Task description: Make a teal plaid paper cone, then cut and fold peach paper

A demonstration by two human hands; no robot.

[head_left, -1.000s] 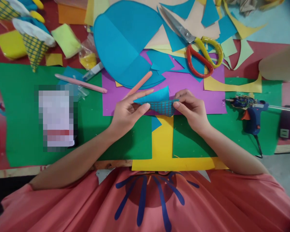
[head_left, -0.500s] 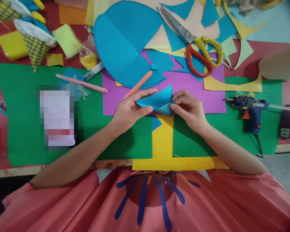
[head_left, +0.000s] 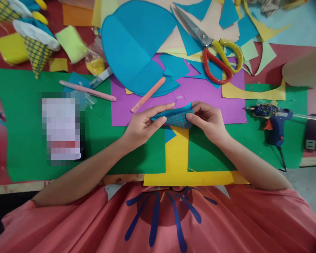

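Between my two hands is a piece of blue paper, curled over on itself, with a line grid drawn on its outer face and a plain blue inside. My left hand holds its left end between thumb and fingers. At the right end, my right hand pinches the edge with thumb and fingertips. The piece is held above a purple sheet and a yellow strip. Just beyond my left hand lies an orange pen.
Scissors with red and yellow handles lie on paper scraps at the back. A large blue paper disc is beside them. On the right is a glue gun; on the left, a pink pen and a pixelated object.
The blue paper has been rolled further over, so more of its gridded face shows and less of the plain inside. Both hands stay at its ends.
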